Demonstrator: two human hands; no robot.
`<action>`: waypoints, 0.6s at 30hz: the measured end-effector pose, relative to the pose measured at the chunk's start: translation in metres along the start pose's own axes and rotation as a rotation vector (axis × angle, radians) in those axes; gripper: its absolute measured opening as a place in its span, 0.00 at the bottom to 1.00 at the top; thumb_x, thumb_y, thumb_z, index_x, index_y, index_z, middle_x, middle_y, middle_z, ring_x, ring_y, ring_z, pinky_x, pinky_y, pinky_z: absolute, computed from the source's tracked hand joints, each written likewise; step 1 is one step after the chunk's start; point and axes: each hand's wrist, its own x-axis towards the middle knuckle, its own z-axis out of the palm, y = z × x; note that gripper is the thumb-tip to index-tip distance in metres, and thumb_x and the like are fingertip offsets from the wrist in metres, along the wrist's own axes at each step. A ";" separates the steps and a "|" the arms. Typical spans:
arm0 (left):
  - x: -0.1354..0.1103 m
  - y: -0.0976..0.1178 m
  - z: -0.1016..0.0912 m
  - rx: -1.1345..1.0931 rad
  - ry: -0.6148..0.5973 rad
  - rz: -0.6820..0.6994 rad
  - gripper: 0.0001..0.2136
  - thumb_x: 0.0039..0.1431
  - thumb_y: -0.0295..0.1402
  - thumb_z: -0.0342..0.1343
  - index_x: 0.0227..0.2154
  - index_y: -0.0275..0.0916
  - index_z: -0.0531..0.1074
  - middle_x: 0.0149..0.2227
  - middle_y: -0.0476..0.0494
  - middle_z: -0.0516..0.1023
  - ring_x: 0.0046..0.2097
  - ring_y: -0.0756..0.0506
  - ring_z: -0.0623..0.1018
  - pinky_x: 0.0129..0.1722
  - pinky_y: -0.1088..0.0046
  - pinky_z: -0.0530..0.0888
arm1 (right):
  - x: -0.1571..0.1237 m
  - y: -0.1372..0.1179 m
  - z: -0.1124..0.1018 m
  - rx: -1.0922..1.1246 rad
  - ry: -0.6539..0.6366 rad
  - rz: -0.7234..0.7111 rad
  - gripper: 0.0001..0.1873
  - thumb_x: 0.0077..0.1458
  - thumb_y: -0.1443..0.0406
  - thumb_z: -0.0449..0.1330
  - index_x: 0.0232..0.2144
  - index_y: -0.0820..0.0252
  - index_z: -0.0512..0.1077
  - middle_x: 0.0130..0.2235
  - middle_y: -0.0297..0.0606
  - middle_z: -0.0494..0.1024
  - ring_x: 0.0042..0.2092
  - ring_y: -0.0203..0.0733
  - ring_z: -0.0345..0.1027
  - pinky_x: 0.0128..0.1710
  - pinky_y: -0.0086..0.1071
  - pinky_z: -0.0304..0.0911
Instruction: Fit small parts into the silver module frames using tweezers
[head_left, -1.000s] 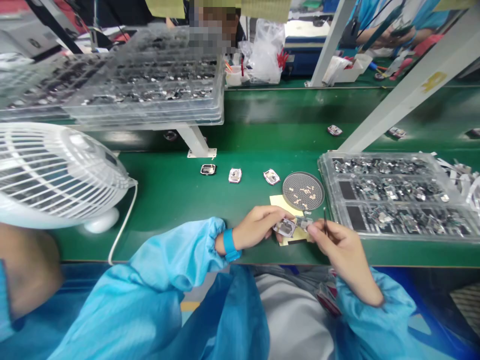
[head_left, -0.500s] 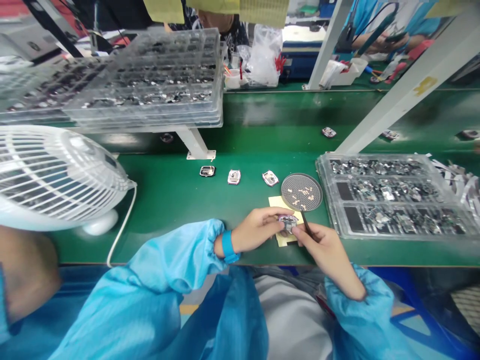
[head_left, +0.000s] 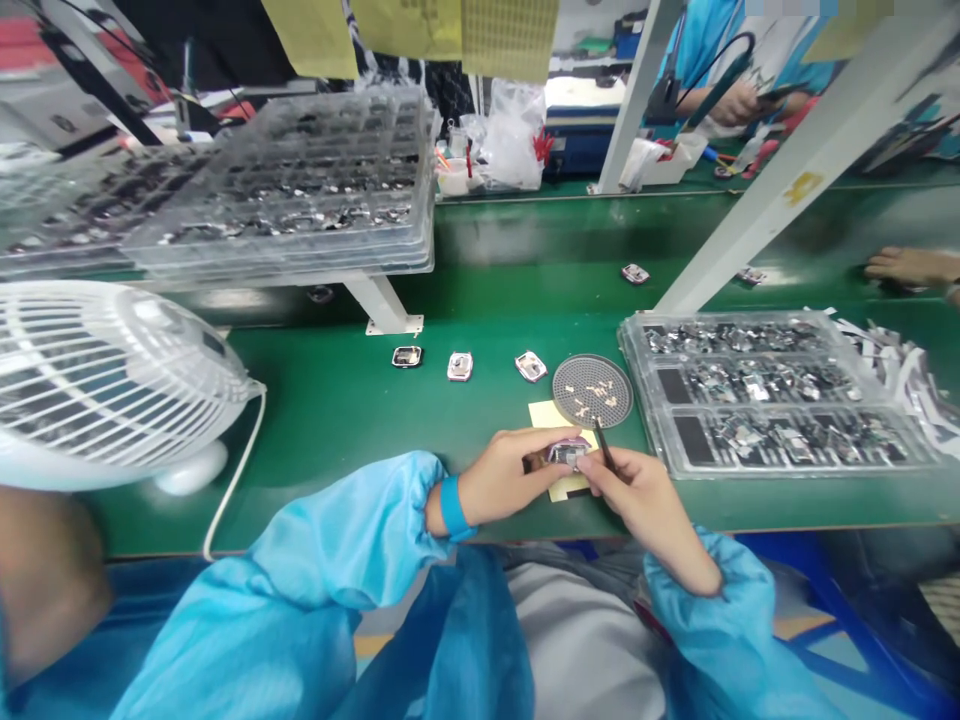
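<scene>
My left hand (head_left: 510, 472) is closed round a small watch-like case (head_left: 568, 452), held just above the front of the green bench. My right hand (head_left: 637, 492) pinches dark tweezers (head_left: 604, 458), and its fingertips press on the same case. Under both hands lies a yellow sticky note (head_left: 545, 414). Just behind it sits a round grey perforated dish (head_left: 592, 390) with several tiny metal parts. Three more small cases (head_left: 461, 365) lie in a row on the bench to the left of the dish.
A clear tray of small parts (head_left: 772, 400) lies at the right. A white desk fan (head_left: 97, 385) stands at the left. Stacked clear trays (head_left: 285, 190) rest on a raised white shelf behind. Another person's hand (head_left: 911, 265) lies on the conveyor at far right.
My hands have come together: the right hand moved left onto the case and the tweezers tipped down. The view shifted slightly, and another person's hand appeared at far right.
</scene>
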 end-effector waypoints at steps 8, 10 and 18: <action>0.000 0.004 0.004 -0.217 0.020 -0.209 0.23 0.56 0.36 0.65 0.54 0.36 0.76 0.50 0.38 0.80 0.39 0.47 0.80 0.39 0.73 0.78 | 0.002 0.001 0.003 0.009 0.021 -0.019 0.22 0.54 0.50 0.64 0.23 0.63 0.71 0.23 0.33 0.70 0.27 0.35 0.62 0.29 0.28 0.58; 0.000 0.004 0.004 -0.345 0.025 -0.294 0.25 0.54 0.36 0.67 0.55 0.34 0.75 0.48 0.37 0.81 0.41 0.46 0.81 0.41 0.73 0.78 | 0.003 0.004 0.003 -0.011 0.038 -0.050 0.22 0.55 0.51 0.63 0.22 0.62 0.69 0.24 0.33 0.70 0.28 0.35 0.62 0.29 0.28 0.58; 0.003 0.007 0.002 -0.574 0.013 -0.391 0.29 0.49 0.35 0.71 0.54 0.30 0.73 0.39 0.36 0.82 0.38 0.44 0.82 0.30 0.78 0.76 | 0.009 0.007 0.011 0.195 0.041 -0.082 0.15 0.55 0.58 0.66 0.35 0.59 0.65 0.32 0.30 0.70 0.28 0.30 0.61 0.28 0.25 0.59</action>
